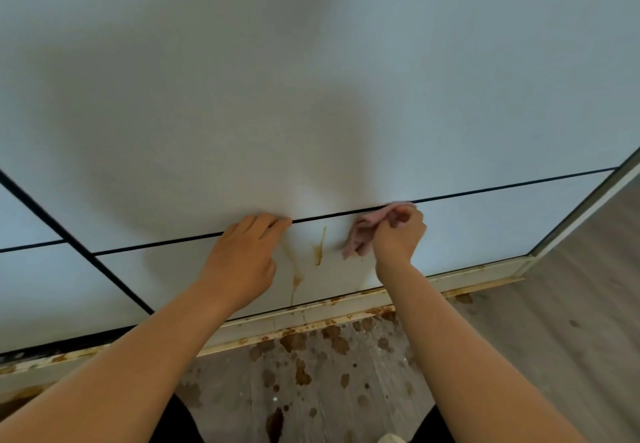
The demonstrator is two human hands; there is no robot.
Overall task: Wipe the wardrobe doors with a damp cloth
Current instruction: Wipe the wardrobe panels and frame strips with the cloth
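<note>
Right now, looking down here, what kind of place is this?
Probably a bedroom or dressing area at home: white wardrobe doors with dark seams, a grey plank floor spattered brown, and a pink cloth held against a stained panel.

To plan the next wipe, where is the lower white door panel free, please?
Free: right of the right hand gripping the pink cloth, up to the grey frame; left of the left hand. Crowded between hands, around brown drip stains.
</note>
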